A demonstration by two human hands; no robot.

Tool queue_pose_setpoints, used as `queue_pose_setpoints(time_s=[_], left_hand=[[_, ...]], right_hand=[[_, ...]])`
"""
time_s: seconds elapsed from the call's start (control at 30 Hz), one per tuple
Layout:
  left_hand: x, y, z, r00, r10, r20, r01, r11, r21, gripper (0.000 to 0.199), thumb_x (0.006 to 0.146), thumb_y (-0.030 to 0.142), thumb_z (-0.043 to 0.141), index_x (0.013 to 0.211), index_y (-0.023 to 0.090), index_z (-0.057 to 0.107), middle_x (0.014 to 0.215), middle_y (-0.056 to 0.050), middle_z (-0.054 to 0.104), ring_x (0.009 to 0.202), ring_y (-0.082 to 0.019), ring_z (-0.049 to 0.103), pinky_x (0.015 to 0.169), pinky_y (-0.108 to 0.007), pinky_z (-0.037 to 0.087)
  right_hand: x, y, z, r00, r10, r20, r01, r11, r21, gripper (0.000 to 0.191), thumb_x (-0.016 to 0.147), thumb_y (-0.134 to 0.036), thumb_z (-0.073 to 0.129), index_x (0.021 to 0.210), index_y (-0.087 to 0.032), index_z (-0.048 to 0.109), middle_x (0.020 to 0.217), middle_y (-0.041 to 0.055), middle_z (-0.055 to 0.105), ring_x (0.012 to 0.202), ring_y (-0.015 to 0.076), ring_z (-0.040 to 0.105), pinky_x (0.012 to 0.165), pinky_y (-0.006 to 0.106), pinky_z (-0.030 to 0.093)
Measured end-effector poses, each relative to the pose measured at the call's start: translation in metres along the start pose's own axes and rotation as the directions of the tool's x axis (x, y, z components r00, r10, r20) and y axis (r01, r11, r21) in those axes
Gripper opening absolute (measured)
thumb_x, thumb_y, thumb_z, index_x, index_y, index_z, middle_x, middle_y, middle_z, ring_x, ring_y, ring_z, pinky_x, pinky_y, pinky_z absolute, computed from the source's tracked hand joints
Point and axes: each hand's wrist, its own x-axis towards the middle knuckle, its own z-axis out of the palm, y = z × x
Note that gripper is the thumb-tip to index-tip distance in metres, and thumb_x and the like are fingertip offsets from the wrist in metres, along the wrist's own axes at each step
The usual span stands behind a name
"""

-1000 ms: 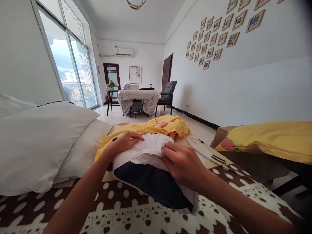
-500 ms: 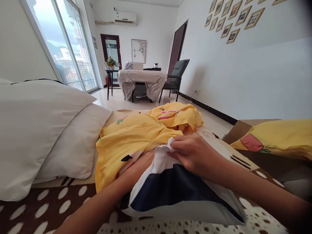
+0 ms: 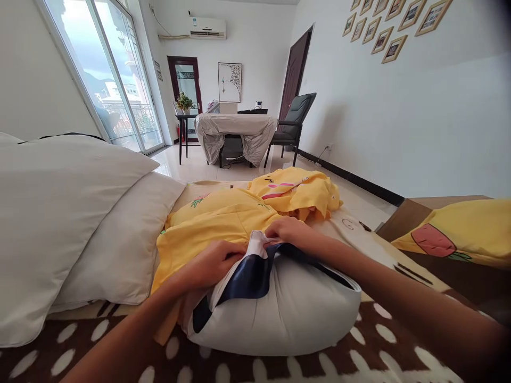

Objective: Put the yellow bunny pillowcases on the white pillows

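A white pillow lies in front of me, partly inside a case with a white and navy edge. My left hand is closed on the left side of that edge, its fingers partly hidden in the cloth. On the far side, my right hand pinches the bunched white and navy fabric, forearm reaching over the pillow's right end. Yellow printed cloth lies spread just beyond and under my left hand. Behind it rests a second crumpled yellow cloth with pink print.
White pillows are stacked at the left. A brown, white-spotted blanket lies beneath everything. To the right, a cardboard box has a yellow strawberry-print item over it. Farther back stand a covered table and a black chair.
My left hand has come out from beneath the yellow cloth and the case to grip the edge. My right hand has shifted left. The navy edge is drawn back, showing more white pillow.
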Motion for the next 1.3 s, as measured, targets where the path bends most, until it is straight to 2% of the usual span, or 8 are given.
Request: queue_pose_setpoints(time_s=[0.13,0.3,0.43,0.53,0.67,0.8,0.9,1.3], left_hand=[[-0.026,-0.004,-0.026,0.997,-0.075,-0.007,0.074,0.966,0.247,0.023,0.088,0.024,0.048,0.099,0.023,0.069,0.093,0.0,0.069,0.085,-0.018,0.062,0.076,-0.025,0.046],[-0.054,-0.027,-0.027,0.994,0.101,0.042,-0.109,0.898,0.427,0.034,0.093,0.021,0.04,0.121,0.026,0.06,0.136,-0.004,0.053,0.122,-0.019,0.05,0.103,-0.032,0.037],[-0.064,-0.049,-0.03,0.991,0.126,0.054,-0.136,0.846,0.515,0.038,0.096,0.024,0.038,0.13,0.034,0.052,0.147,0.0,0.039,0.136,-0.021,0.034,0.111,-0.042,0.025],[-0.065,-0.062,-0.035,0.99,0.134,0.048,-0.14,0.867,0.478,0.04,0.093,0.02,0.041,0.129,0.033,0.052,0.146,0.001,0.04,0.135,-0.02,0.036,0.11,-0.038,0.028],[-0.062,-0.062,-0.041,0.989,0.136,0.055,-0.146,0.897,0.417,0.045,0.082,0.011,0.045,0.124,0.027,0.056,0.141,-0.001,0.048,0.129,-0.02,0.043,0.106,-0.032,0.032],[-0.052,-0.048,-0.037,0.993,0.118,-0.03,-0.086,0.852,0.516,0.022,0.086,0.018,0.045,0.091,0.021,0.066,0.105,-0.004,0.066,0.097,-0.02,0.059,0.089,-0.032,0.041],[-0.041,-0.044,-0.026,0.989,0.109,-0.097,-0.022,0.768,0.64,0.02,0.086,0.028,0.049,0.076,0.018,0.062,0.086,-0.006,0.062,0.083,-0.022,0.057,0.078,-0.035,0.041],[-0.034,-0.053,-0.004,0.961,-0.027,-0.274,0.21,0.714,0.668,0.012,0.085,0.02,0.048,0.083,0.017,0.06,0.093,-0.008,0.061,0.088,-0.025,0.054,0.074,-0.036,0.043]], right_hand=[[0.003,-0.011,-0.01,0.999,-0.001,0.039,0.002,1.0,-0.026,0.019,0.076,-0.023,0.059,0.06,-0.015,0.06,0.067,0.0008,0.058,0.063,0.0118,0.046,0.055,0.023,0.026],[0.01,-0.034,-0.02,0.993,-0.04,0.108,0.048,0.996,-0.07,0.017,0.079,-0.021,0.06,0.065,-0.014,0.066,0.068,0.0027,0.061,0.064,0.0129,0.049,0.055,0.024,0.029],[0.0,-0.058,-0.017,0.987,-0.151,0.056,0.159,0.969,-0.187,0.017,0.082,-0.02,0.061,0.066,-0.015,0.067,0.089,0.0077,0.063,0.08,0.0159,0.053,0.067,0.025,0.035],[-0.013,-0.068,-0.009,0.979,-0.205,0.003,0.204,0.972,-0.12,0.013,0.082,-0.016,0.061,0.07,-0.015,0.067,0.098,0.0075,0.063,0.084,0.0147,0.054,0.072,0.025,0.037],[-0.022,-0.072,-0.001,0.981,-0.19,0.04,0.191,0.982,-0.015,0.016,0.084,-0.013,0.056,0.069,-0.015,0.063,0.073,0.0012,0.064,0.064,0.0105,0.052,0.057,0.022,0.032],[-0.01,-0.082,-0.006,0.988,-0.134,0.082,0.143,0.982,-0.124,0.017,0.084,-0.019,0.057,0.068,-0.016,0.065,0.07,0.0025,0.066,0.063,0.0123,0.054,0.054,0.024,0.028],[0.008,-0.095,-0.016,0.983,-0.087,0.161,0.12,0.971,-0.207,0.015,0.083,-0.023,0.059,0.074,-0.015,0.068,0.077,0.0065,0.069,0.068,0.0151,0.058,0.054,0.024,0.028],[0.056,-0.099,-0.026,0.93,-0.053,0.363,0.163,0.946,-0.279,0.021,0.083,-0.022,0.055,0.084,-0.009,0.071,0.083,0.0108,0.069,0.065,0.014,0.054,0.053,0.025,0.027]])
